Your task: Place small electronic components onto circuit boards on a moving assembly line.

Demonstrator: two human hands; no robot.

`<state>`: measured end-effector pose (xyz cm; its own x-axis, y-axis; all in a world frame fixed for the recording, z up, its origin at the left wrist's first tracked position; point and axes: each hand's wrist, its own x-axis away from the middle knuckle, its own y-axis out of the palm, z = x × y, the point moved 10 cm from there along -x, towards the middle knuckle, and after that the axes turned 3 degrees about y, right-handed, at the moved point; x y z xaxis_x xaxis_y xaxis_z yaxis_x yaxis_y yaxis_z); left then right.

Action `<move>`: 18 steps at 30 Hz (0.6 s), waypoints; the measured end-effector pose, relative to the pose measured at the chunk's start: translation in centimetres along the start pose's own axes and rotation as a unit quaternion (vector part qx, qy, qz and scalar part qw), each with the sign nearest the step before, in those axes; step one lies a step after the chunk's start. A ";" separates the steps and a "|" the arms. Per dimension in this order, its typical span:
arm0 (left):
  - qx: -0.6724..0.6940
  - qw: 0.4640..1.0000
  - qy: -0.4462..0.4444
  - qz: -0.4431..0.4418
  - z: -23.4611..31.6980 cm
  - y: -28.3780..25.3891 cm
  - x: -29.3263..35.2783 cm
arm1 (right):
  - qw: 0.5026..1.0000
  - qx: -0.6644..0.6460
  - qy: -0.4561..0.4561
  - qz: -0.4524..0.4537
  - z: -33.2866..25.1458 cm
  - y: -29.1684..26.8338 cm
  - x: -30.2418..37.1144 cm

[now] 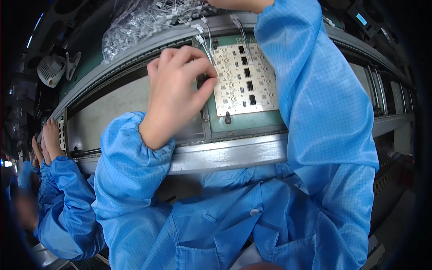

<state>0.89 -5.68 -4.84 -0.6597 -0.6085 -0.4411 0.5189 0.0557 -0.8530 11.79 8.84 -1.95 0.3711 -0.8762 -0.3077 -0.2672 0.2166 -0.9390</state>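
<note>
A pale circuit board panel (229,96) with a column of black parts lies on a green fixture (252,121). At its left edge is my left hand (177,83), palm down with fingers curled. Thumb and index fingertip come together there; whatever is between them, if anything, is hidden. White connector cables (201,39) run down to the board's upper left, close to these fingers. Another cable (239,24) hangs over the top edge. My right hand (238,3) reaches past the far rail, its fingers cut off by the upper frame edge. My right sleeve covers the panel's right side.
A clear plastic bag (135,33) full of white connector cables lies beyond the far rail. Metal conveyor rails (229,155) run along both sides of the fixture. Farther left, a co-worker's hand (51,135) rests by the line. A white slotted object (51,71) stands at the far left.
</note>
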 end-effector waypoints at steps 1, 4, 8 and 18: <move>0.006 1.000 -0.015 -0.002 -0.3 0.0 0.1 | 0.999 -0.015 -0.002 -0.035 0.0 0.1 -0.2; 0.010 1.000 -0.027 -0.013 0.1 0.2 -0.3 | 0.997 -0.031 0.014 -0.065 -0.3 -1.8 1.2; 0.001 1.000 -0.011 -0.002 0.4 0.2 -0.2 | 0.993 -0.090 -0.042 0.065 -0.1 -1.6 1.2; 0.048 0.998 -0.038 -0.009 -0.4 1.0 -0.4 | 0.989 -0.113 0.016 0.092 2.1 -4.0 2.6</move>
<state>1.39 -5.04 -5.61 -0.6280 -0.6677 -0.3998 0.5591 -0.0297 -0.8286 15.65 6.59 0.71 0.2705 -0.8452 -0.4610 -0.5210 0.2742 -0.8083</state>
